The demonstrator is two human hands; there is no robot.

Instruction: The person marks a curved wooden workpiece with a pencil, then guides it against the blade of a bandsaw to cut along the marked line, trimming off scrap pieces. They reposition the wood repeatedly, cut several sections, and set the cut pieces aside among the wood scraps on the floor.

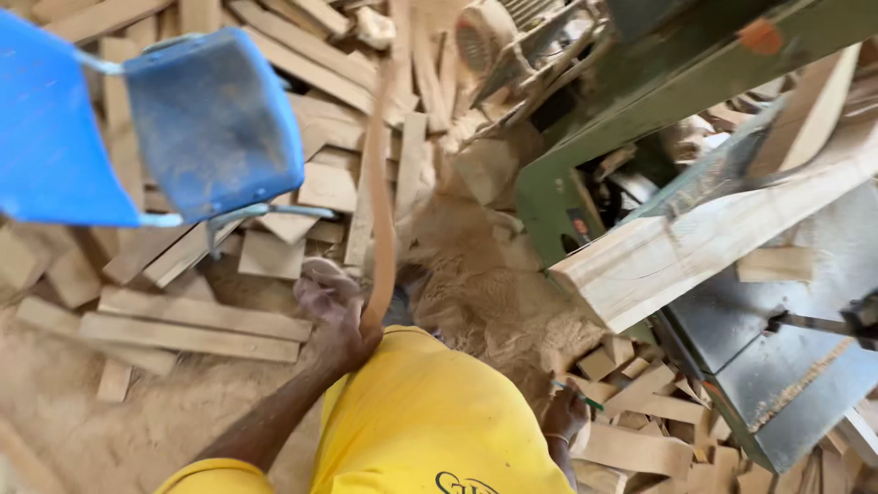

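Observation:
My left hand (337, 320) is shut on the lower end of a long, thin, curved wooden strip (380, 197). The strip rises away from me over the pile of offcuts. My right hand (562, 413) is low beside my yellow shirt (430, 421) and grips a green pencil (580, 398). It hovers over small wood blocks at the foot of the green machine. A thick pale timber piece (695, 242) lies across the machine's grey table, apart from both hands.
A blue plastic chair (183, 119) stands at the upper left over scattered planks (197, 325). Sawdust (494, 293) is heaped on the floor in the middle. The green woodworking machine (640, 101) and its grey table (786, 338) fill the right side, with several offcuts below.

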